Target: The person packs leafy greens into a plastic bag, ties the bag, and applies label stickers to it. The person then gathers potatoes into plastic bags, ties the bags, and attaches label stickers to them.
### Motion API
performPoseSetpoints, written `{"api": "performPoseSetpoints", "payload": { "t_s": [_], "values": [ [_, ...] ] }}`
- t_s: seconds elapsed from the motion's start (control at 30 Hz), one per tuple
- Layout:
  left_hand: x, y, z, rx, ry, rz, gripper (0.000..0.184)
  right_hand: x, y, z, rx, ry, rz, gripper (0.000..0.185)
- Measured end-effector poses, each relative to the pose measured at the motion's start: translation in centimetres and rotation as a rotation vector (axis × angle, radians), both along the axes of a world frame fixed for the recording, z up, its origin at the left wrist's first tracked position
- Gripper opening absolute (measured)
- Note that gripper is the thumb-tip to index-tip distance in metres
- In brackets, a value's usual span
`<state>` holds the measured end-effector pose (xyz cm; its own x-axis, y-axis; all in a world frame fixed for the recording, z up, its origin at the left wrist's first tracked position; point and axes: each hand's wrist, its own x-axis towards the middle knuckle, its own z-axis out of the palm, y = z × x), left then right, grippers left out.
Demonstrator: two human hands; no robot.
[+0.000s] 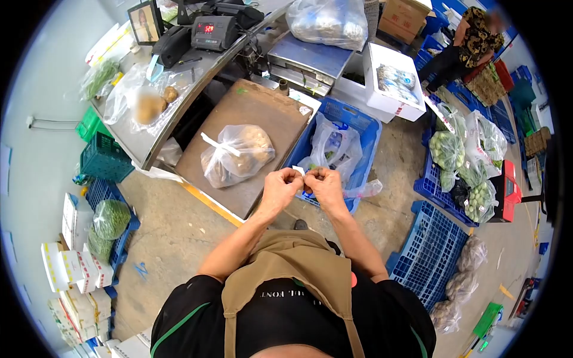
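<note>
Both hands are raised close together over the near edge of a blue crate point(371, 134). My left hand point(283, 186) is closed, its fingertips pinching a small white piece point(298, 170), perhaps paper or a label. Beside it, my right hand point(324, 185) is also closed in a pinch; whatever lies between its fingertips is too small to make out. Inside the crate are clear plastic bags point(337, 149). To the left, a knotted clear bag of round tan produce point(239, 154) rests on a brown platform point(245, 107).
A metal table point(197, 65) with a scale display point(213, 28) stands upper left. Behind the crate is a white foam box point(391, 83). Blue crates point(430, 247) and bagged vegetables point(447, 149) lie right. Another person point(474, 42) stands upper right.
</note>
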<state>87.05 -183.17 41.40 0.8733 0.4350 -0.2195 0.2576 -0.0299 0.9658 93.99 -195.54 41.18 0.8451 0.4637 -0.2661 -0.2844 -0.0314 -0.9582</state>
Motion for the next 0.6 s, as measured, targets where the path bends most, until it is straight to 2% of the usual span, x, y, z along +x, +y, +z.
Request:
{"api": "performPoseSetpoints", "payload": {
  "t_s": [0.2, 0.3, 0.47, 0.6],
  "values": [
    [0.5, -0.9, -1.8, 0.096, 0.104, 0.196, 0.016, -0.1, 1.6, -4.1, -0.051, -0.055, -0.177, 0.010],
    [0.3, 0.2, -3.8, 0.088, 0.149, 0.241, 0.021, 0.0, 2.8, -4.9, -0.030, 0.115, -0.181, 0.010],
    [-0.3, 3.3, -6.8, 0.130, 0.240, 0.353, 0.028, 0.8, 5.5, -6.5, -0.094, 0.205, -0.201, 0.008],
    [0.1, 6.1, -7.5, -0.064, 0.258, 0.410, 0.023, 2.1, 7.8, -7.6, -0.078, 0.329, -0.238, 0.010]
  ]
}}
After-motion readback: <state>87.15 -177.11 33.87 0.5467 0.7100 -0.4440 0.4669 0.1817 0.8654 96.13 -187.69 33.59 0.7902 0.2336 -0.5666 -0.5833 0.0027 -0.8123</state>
